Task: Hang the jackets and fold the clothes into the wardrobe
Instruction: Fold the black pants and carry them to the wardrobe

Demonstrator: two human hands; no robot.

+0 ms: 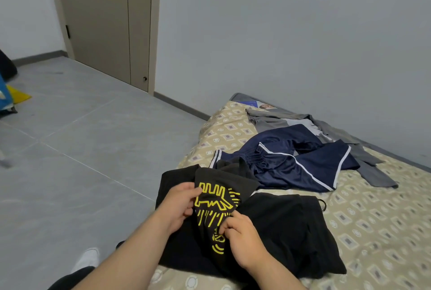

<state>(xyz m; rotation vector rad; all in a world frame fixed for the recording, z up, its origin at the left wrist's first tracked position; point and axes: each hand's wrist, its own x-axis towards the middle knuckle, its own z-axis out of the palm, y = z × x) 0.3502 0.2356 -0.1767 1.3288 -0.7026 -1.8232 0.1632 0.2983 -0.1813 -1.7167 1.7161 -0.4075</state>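
Observation:
A black T-shirt with a yellow line print point(218, 198) lies bunched on the near corner of the bed. My left hand point(178, 205) grips its cloth at the left of the print. Lower down, my right hand point(240, 236) pinches the fabric by the print's bottom edge. More black clothing point(286, 226) spreads under and to the right of the shirt. Behind it lie navy shorts with white stripes point(298, 161) and a grey garment point(331, 133).
The mattress with a beige patterned sheet point(373, 219) sits on the floor against the grey wall. A brown closed door point(105, 21) stands at the back left. Grey tiled floor point(81, 150) stretches left, with blue and yellow items point(14, 97) at the left edge. My white shoe point(87, 259) shows below.

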